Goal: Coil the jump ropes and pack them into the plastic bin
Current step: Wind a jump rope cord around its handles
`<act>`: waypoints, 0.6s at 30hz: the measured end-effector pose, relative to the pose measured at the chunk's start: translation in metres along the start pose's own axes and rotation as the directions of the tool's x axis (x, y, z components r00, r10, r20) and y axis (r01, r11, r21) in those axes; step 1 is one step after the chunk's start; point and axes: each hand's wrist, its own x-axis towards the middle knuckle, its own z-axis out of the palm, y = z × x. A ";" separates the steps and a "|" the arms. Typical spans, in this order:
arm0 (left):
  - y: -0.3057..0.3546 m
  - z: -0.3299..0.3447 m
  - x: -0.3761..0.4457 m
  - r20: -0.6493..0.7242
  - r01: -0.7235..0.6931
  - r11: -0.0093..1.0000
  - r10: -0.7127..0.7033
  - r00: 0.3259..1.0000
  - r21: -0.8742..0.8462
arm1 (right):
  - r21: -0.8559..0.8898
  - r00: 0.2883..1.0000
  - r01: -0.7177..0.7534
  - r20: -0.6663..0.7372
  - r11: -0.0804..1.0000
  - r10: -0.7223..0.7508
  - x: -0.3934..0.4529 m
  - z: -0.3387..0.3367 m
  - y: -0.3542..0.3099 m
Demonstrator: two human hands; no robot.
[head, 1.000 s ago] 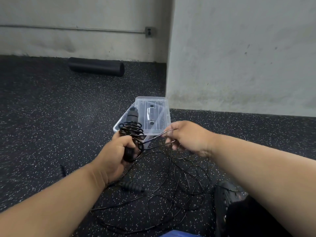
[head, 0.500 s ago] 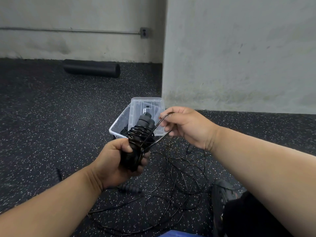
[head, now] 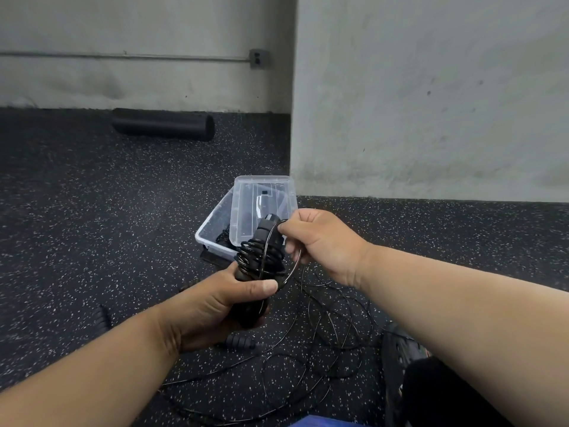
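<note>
— What is differing from half a second ago?

— The right hand is sitting lower and closer to the handle than it was then, pinching the black rope just beside the handle's top, at frame centre. The left hand is still clenching round the lower part of that handle, thumb lying across it, with rope turns stacking up on the handle above the fist.

— And how many of each are you counting?

— Two hands, both grasping. One handle being held, and one more handle lying on the floor just below the left hand. Loose rope loops are spreading over the lower centre of the frame; how many ropes they make up, I cannot tell. One clear plastic bin is standing behind the hands, its lid leaning upright, with something dark inside. One black roller is lying by the wall, upper left.
</note>
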 end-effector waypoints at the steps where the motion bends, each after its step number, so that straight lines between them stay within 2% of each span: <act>1: 0.000 0.001 0.000 -0.018 0.004 1.000 -0.004 1.000 -0.003 | 0.002 1.000 -0.001 -0.003 1.000 0.001 0.000 0.003 0.002; 6: -0.001 -0.001 -0.001 -0.013 -0.002 0.999 0.001 1.000 -0.038 | 0.046 0.999 0.027 -0.020 0.999 -0.026 -0.001 0.012 0.005; 10: -0.001 -0.001 -0.001 0.004 -0.044 0.999 0.044 0.999 -0.026 | 0.158 0.998 -0.021 -0.056 0.987 0.030 -0.002 0.012 0.002; 16: -0.004 -0.003 0.001 -0.082 -0.049 0.999 0.049 0.995 -0.006 | 0.038 0.999 -0.039 0.032 0.999 0.038 -0.003 0.013 0.003; 18: -0.004 -0.002 0.000 -0.074 -0.047 0.999 0.047 0.996 -0.008 | -0.003 0.999 -0.027 0.041 1.000 0.027 -0.004 0.013 0.001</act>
